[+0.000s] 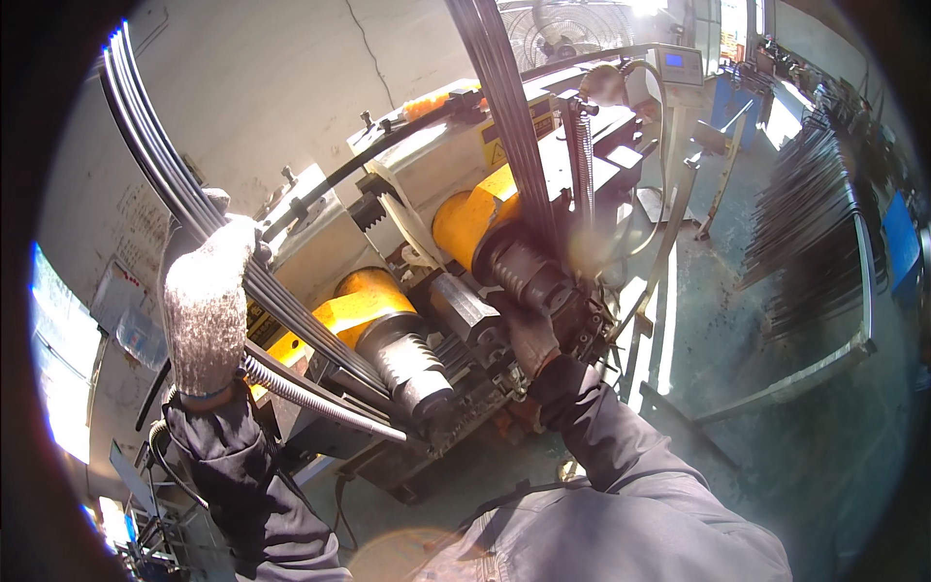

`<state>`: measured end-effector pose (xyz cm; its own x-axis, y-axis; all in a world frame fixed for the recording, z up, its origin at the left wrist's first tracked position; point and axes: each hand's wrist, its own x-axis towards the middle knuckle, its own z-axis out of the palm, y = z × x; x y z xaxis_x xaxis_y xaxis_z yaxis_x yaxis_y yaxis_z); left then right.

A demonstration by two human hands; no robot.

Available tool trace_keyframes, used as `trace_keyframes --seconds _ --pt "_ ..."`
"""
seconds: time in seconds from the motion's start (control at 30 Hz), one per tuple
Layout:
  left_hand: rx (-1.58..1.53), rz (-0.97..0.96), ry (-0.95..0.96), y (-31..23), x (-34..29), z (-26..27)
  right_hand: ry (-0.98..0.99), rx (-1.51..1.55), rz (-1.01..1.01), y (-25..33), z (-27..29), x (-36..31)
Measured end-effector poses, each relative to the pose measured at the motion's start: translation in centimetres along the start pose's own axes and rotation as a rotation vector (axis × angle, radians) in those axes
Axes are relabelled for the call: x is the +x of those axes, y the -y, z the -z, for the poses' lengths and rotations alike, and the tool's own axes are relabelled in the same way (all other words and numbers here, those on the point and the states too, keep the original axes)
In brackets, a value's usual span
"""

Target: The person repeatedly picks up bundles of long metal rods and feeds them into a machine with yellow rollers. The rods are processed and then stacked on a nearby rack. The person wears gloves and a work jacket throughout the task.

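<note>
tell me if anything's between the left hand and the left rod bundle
Nothing visible: the gloved left hand grips the left rod bundle directly. The ribbed hose shows lower in the picture, not between them.

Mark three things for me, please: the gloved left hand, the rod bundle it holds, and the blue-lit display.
Left hand (207, 286), head view: back of the glove.
Rod bundle (158, 150), head view: stretch above the glove.
Blue-lit display (673, 60), head view: middle of the screen.

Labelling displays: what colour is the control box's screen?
The screen is blue, clearest in the head view.
</note>
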<state>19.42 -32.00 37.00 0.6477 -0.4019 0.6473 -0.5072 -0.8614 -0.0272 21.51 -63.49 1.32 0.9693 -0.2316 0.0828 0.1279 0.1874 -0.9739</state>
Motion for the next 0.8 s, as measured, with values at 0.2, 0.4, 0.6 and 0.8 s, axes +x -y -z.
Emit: trace_keyframes --seconds 0.2,0.4,0.6,0.8 --pt "0.025 -0.023 0.006 -0.4 -0.1 0.3 -0.009 -0.016 0.103 -0.1 -0.2 0.2" --pt "0.12 -0.157 -0.037 0.0 -0.1 0.3 -0.024 -0.026 0.134 -0.5 -0.1 0.2" --pt "0.016 -0.084 -0.028 0.4 -0.2 0.1 -0.004 -0.076 0.192 0.1 -0.2 0.0" --pt "-0.129 0.058 0.001 0.2 -0.3 0.7 -0.05 -0.001 0.176 -1.0 -0.4 0.5"
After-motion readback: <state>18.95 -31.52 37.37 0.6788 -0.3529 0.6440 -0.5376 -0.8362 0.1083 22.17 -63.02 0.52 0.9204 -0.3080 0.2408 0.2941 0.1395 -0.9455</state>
